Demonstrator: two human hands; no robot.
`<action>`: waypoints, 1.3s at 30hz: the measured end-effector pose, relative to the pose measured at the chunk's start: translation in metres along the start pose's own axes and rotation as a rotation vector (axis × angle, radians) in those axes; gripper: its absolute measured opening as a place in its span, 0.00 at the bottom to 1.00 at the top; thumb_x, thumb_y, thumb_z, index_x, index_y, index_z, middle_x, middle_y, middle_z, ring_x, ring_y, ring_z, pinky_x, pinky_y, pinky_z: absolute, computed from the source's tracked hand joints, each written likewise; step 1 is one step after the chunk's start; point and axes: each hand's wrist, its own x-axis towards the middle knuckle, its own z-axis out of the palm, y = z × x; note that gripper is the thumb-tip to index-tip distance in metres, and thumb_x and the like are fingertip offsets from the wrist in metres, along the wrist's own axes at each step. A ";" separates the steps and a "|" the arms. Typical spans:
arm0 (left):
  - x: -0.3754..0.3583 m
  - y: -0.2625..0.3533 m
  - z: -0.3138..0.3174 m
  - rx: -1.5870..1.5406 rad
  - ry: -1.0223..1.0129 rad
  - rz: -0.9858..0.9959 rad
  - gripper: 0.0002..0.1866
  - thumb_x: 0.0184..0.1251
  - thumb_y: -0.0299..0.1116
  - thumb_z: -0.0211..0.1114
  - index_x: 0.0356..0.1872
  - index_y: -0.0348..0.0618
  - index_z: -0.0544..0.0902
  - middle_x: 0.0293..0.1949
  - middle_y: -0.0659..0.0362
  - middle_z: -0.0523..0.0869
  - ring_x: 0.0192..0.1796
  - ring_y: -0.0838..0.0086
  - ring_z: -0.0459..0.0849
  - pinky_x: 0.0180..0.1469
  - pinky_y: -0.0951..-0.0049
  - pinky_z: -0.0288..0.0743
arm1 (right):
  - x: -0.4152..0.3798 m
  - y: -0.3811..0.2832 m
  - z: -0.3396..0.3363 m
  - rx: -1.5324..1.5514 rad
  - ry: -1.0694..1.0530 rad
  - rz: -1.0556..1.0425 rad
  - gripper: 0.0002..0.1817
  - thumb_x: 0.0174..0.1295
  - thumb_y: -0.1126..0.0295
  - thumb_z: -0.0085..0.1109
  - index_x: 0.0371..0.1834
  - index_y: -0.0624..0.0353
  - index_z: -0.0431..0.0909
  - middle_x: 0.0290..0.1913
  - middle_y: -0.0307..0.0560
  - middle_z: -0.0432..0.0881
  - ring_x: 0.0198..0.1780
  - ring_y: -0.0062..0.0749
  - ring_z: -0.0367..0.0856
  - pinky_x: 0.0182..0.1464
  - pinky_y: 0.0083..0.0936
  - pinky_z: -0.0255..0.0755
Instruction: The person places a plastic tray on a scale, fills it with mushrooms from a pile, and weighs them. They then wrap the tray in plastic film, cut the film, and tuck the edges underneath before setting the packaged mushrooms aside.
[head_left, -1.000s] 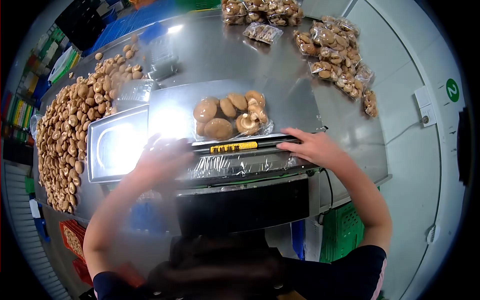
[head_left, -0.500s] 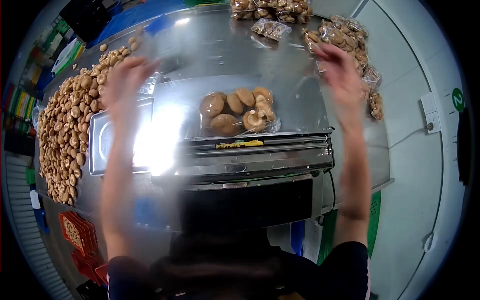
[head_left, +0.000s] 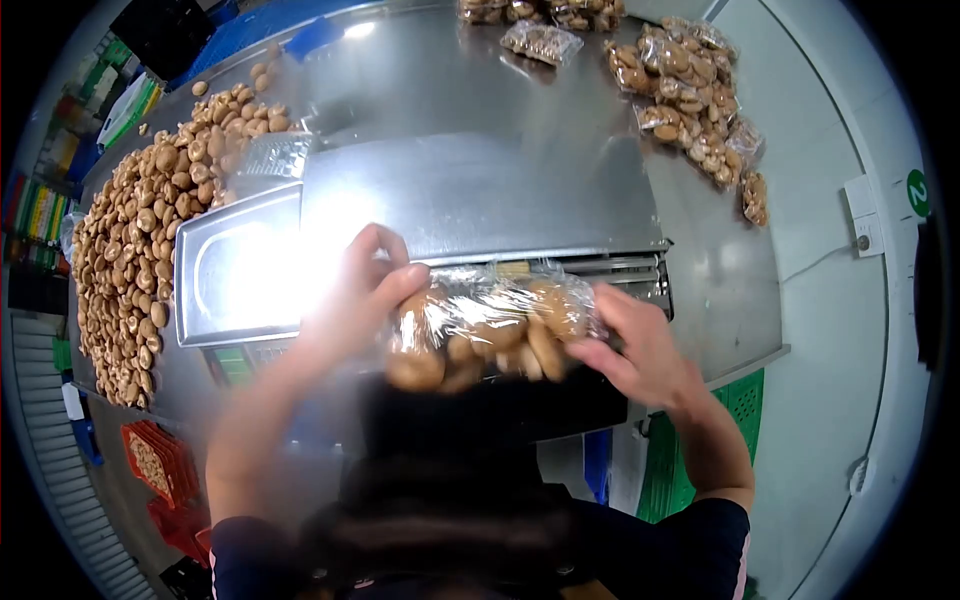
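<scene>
A clear film-wrapped pack of mushrooms [head_left: 490, 325] is held up in front of my body, over the near edge of the wrapping machine [head_left: 640, 275]. My left hand [head_left: 365, 290] grips its left end, thumb along the upper film edge. At the right end, my right hand [head_left: 640, 345] pinches the film with thumb and fingers. Brown caps and pale stems show through the shiny plastic. The pack covers most of the machine's roller bar.
Loose mushrooms [head_left: 140, 250] are heaped on the left of the steel table [head_left: 430, 90]. A metal tray [head_left: 240, 265] lies beside them. Wrapped mushroom packs [head_left: 690, 95] pile up at the right, near the wall. Red baskets [head_left: 160, 460] stand low at left.
Both hands were raised and apart at either side, with the mushrooms lying on film behind the roller bar. Now the hands have come in and hold the wrapped pack, closer to my body.
</scene>
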 end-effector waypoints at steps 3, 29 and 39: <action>-0.034 -0.018 0.012 -0.197 -0.088 -0.143 0.08 0.71 0.33 0.60 0.37 0.42 0.72 0.27 0.67 0.78 0.31 0.88 0.74 0.36 0.84 0.70 | -0.042 -0.016 0.018 0.182 0.005 0.178 0.19 0.60 0.59 0.64 0.33 0.65 0.70 0.26 0.48 0.69 0.25 0.34 0.68 0.29 0.27 0.66; -0.195 -0.163 -0.036 0.053 0.435 -0.660 0.26 0.67 0.40 0.60 0.07 0.46 0.69 0.08 0.69 0.66 0.10 0.85 0.60 0.13 0.76 0.50 | -0.161 0.031 0.154 0.400 0.351 1.044 0.22 0.64 0.63 0.59 0.15 0.67 0.73 0.11 0.32 0.66 0.17 0.13 0.61 0.19 0.20 0.55; -0.219 -0.294 0.021 0.021 0.057 -0.236 0.07 0.62 0.28 0.60 0.26 0.36 0.80 0.22 0.59 0.79 0.26 0.82 0.75 0.26 0.73 0.70 | -0.144 0.014 0.283 1.209 0.151 0.772 0.12 0.63 0.69 0.56 0.41 0.69 0.80 0.32 0.43 0.82 0.37 0.17 0.77 0.39 0.23 0.72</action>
